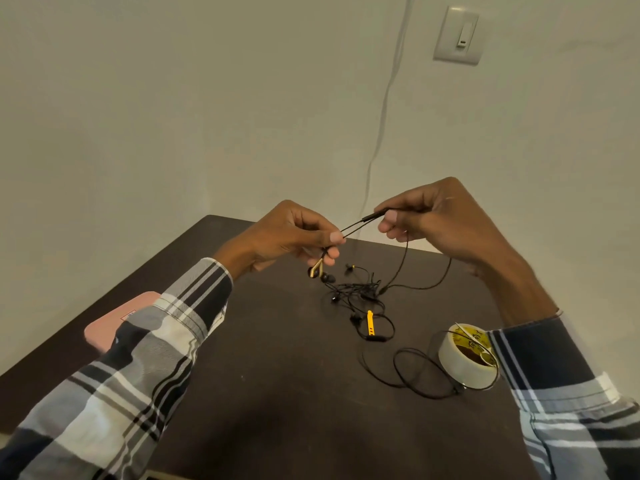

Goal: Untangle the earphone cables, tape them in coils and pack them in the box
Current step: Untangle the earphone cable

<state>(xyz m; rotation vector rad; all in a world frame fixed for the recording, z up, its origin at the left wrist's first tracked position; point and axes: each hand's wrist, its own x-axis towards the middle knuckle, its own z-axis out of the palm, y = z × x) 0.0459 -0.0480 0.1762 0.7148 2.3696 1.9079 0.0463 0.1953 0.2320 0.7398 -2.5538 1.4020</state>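
While both hands hover above a dark table [277, 393], a short stretch of black earphone cable [353, 227] runs taut between them, probably so one strand can be pulled free of the knot. At 10 o'clock of the tangle, the left hand [287, 237] pinches the cable between thumb and curled fingers, a gold earbud [317, 267] dangling just below. At 1 o'clock, the right hand [436, 220] pinches the cable's thicker inline piece, fingers curled round it, and slack loops down to the table. Most of the cable sits as a tangled heap [360, 296] at table centre, with a yellow clip [370, 322] in it, so untangling seems barely begun. A tape roll [465, 356] waits at 4 o'clock, a cable loop touching it, which could snag. A pink box [114, 327] lies at 9 o'clock, partly hidden by the left sleeve [138, 358]
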